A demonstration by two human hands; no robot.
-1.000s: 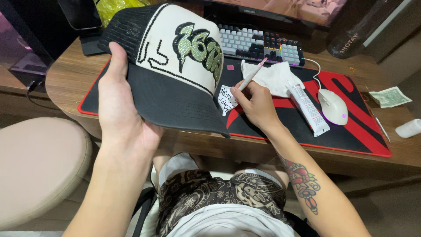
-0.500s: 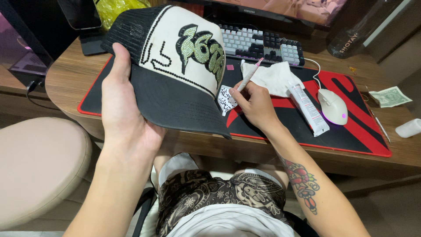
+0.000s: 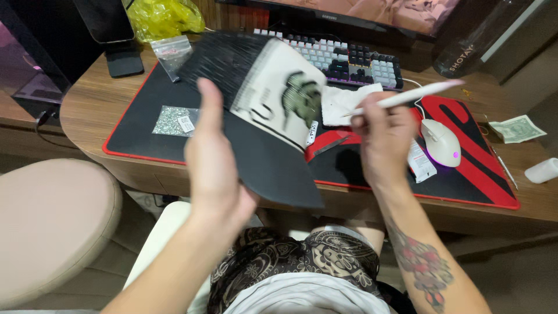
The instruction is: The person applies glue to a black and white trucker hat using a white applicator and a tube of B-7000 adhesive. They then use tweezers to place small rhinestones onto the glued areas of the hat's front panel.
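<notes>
My left hand (image 3: 212, 160) grips a trucker cap (image 3: 264, 110) by its black brim, held up over the desk's front edge. The cap has a cream front panel with a green design and black mesh at the back. My right hand (image 3: 383, 136) holds a white pen-like tool (image 3: 407, 97), its tip pointing left toward the cap's front panel without touching it. A white cloth (image 3: 343, 102) lies on the mat behind that hand.
A black and red desk mat (image 3: 465, 168) covers the wooden desk. On it lie a keyboard (image 3: 349, 58), a white mouse (image 3: 440, 141), a small white tube (image 3: 419, 161) and a clear bag of small stones (image 3: 174, 120). A banknote (image 3: 517, 128) lies right. A beige stool (image 3: 49, 227) stands left.
The cap has swung left and tilted, its brim now toward me. My right hand lifted off the cap's edge and raised the tool. The view shifted, revealing the bag of stones.
</notes>
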